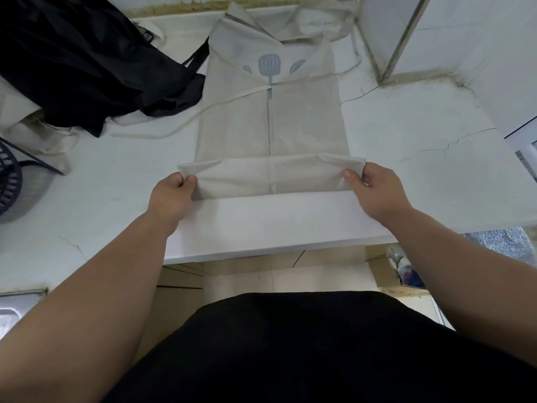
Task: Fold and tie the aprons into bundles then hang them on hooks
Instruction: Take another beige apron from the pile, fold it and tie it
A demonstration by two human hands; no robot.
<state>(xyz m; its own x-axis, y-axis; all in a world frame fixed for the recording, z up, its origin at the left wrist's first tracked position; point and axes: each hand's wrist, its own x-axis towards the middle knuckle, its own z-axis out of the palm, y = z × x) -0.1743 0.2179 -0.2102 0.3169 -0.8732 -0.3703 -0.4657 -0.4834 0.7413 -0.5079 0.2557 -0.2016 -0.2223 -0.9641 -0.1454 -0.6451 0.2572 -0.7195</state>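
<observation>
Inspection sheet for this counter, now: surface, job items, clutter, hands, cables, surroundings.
Surface: white countertop, cracked in places.
Job's things: beige apron with spatula print, folded lengthwise, near end turned up once; black apron heaped at left, on more beige cloth.
Clutter: dark slotted basket at left edge.
Grippers: left hand and right hand pinch the fold's two ends.
Cables: nothing seen.
Surroundings: metal sink lower left; cardboard box under the counter.

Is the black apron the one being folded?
No, the left hand and right hand pinch the beige apron at its near fold; the black apron lies bunched aside.
</observation>
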